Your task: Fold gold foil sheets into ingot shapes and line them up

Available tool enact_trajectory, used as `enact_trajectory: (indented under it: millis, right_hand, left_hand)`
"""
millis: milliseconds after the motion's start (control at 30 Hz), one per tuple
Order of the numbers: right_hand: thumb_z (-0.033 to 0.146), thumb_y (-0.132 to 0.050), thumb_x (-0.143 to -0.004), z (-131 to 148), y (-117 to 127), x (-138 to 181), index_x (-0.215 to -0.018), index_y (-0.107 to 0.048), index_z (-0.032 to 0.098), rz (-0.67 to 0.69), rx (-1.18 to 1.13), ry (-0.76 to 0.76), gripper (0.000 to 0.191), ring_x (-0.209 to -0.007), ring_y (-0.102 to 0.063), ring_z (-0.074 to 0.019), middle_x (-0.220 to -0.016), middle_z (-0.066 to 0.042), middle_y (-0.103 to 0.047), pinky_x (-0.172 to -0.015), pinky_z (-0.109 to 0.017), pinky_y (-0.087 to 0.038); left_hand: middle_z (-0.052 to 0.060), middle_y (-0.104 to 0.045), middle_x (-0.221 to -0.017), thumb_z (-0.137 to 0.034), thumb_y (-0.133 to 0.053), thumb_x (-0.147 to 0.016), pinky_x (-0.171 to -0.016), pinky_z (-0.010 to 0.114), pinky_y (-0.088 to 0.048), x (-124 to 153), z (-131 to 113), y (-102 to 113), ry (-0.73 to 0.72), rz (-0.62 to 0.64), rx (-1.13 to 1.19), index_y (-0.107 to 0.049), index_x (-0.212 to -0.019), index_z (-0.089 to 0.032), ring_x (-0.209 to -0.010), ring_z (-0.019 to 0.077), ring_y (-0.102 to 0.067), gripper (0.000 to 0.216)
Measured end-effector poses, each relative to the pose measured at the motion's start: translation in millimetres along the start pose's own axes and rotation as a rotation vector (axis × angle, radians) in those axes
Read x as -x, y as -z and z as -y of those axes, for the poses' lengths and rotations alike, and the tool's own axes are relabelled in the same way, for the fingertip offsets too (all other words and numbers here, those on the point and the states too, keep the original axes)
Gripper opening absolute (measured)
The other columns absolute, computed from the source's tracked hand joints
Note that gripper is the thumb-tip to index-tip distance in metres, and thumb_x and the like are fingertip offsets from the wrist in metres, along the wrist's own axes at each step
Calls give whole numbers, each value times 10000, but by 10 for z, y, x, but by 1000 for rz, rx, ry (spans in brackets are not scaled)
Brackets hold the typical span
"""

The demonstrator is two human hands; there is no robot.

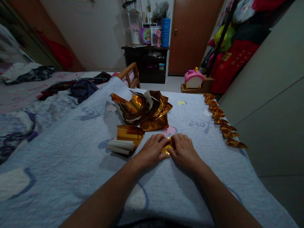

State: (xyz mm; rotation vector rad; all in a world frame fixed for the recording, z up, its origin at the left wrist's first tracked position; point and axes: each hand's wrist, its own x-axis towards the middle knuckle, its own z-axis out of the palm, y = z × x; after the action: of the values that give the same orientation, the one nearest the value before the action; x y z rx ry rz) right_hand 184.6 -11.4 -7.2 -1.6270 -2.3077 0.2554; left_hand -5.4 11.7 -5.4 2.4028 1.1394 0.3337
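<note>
My left hand [153, 148] and my right hand [184, 150] lie side by side on a light blue quilt [71, 158], fingers curled and pressed onto a small sheet of gold foil paper [167, 148] between them. Only a sliver of that sheet shows between the fingers. Just beyond my hands sits a loose pile of curled gold foil sheets [142, 109]. To the left of my left hand lie curled sheets with their white backs showing [123, 144].
A row of several folded gold paper pieces [222, 122] runs along the quilt's right edge. Dark clothes [82, 88] lie at the far left of the bed. A pink toy house [193, 79], a dark shelf unit [148, 63] and a wooden door [192, 34] stand beyond.
</note>
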Motion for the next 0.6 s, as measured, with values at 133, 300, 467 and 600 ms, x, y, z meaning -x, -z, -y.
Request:
enact_trajectory:
  millis: [133,300,467,600]
  right_hand:
    - [372,-631,-873,33,21,4,-1061,-561,194,-28,47,-18,268,-983,-518,-296,-1064,-102,-592,-851,-430,-414]
    - [546,-686,-802,-39,14,7,-1235,-542,181,-25,97,-90,584,-1120,-534,-363,-1217,-158,-591,-924,-497,-425]
    - [659,-711,-719,-267,-57,14,-1429,-439,186,0,109,-187,895,-1395,-378,-433,-1512,-216,-427,-1111,-593,-290]
    - [675,-749,-650,-445,-28,0,-1503,-379,197,102,105,-273,1046,-1461,-295,-446,-1587,-215,-345,-1139,-624,-248]
  left_hand:
    - [91,-535,-1316,-338,-756,-845,-1066,439,-424,-13,9,11,-10,-10,29,-558,-1343,-239,-1206,280,-482,544]
    - [83,-549,-1285,-327,-777,-821,-1053,442,-431,-20,-6,45,2,3,63,-594,-1301,-253,-1195,281,-490,519]
    - [78,-542,-1295,-326,-786,-812,-1060,445,-422,-16,-15,69,15,7,83,-598,-1292,-260,-1203,281,-480,520]
    - [75,-536,-1292,-301,-771,-825,-1064,431,-419,-9,-30,86,15,10,89,-600,-1283,-258,-1220,278,-471,491]
